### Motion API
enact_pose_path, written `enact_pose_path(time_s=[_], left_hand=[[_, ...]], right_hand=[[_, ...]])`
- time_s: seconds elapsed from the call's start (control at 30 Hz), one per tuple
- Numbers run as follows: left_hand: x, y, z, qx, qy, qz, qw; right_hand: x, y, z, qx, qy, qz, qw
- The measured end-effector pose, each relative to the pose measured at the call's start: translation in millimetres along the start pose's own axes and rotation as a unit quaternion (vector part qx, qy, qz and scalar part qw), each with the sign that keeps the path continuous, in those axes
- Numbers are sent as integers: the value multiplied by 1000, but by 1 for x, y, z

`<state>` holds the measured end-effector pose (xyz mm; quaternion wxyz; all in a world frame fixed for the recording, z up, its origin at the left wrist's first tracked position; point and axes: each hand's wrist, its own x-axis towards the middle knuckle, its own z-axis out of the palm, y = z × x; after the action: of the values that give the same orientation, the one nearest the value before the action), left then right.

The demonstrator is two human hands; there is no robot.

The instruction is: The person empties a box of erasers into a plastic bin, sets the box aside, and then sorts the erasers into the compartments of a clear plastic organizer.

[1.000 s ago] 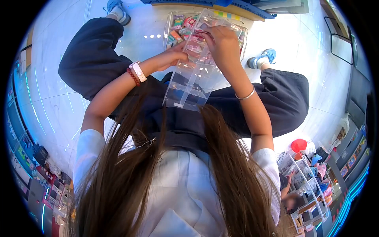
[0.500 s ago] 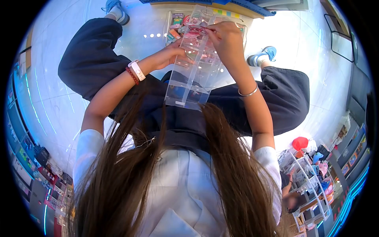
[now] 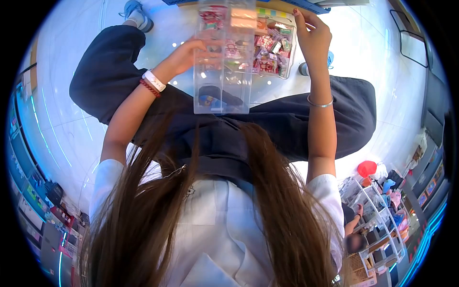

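My left hand (image 3: 189,55) is wrapped round the left side of a clear plastic compartment box (image 3: 222,91), its fingers showing through the wall. The box stands on end over my lap, and its lower compartments are see-through. Red-and-pink packets (image 3: 213,18) and a pale orange piece (image 3: 243,18) show in its upper part. To the right, my right hand (image 3: 314,36) is raised off the box, fingers apart and nothing visible in them. It hovers beside the right edge of a clear tray (image 3: 288,71) with several small wrapped packets (image 3: 267,48), partly hidden behind the box.
A blue-edged board (image 3: 301,5) lies beyond the tray. My spread legs (image 3: 110,71) frame the shiny tiled floor (image 3: 354,52). At lower right, a person's arm (image 3: 352,222) is near a white wire rack (image 3: 377,215) loaded with goods. Shelves (image 3: 28,191) line the left side.
My right hand has left the box and moved right, past the tray's edge. The box has turned more upright and shifted slightly left and away, uncovering more packets in the tray.
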<state>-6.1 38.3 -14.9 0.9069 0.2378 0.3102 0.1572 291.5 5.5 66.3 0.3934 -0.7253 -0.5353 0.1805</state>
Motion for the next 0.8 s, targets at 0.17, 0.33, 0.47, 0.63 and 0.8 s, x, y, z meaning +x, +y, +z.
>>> enact_pose_path(time_s=[0.17,0.33,0.47,0.63,0.8], left_hand=[[6,5,-16,36,40,60,997],[3,13,-11,5,58,96,994],[4,8,-21,-12,56,95,994],[0,11,-19,-13,52,59,997],[-3,14,-4,34,41,42,998]], right_hand=[[-20,83,28,-331,-248,49,909],[-73,126,100,-175,-382,6,908],[-116,117,139,-199,-335,-13,921],[-115,100,148,-255,-288,-83,919],[-94,139,158,-161,-290,-137,934]])
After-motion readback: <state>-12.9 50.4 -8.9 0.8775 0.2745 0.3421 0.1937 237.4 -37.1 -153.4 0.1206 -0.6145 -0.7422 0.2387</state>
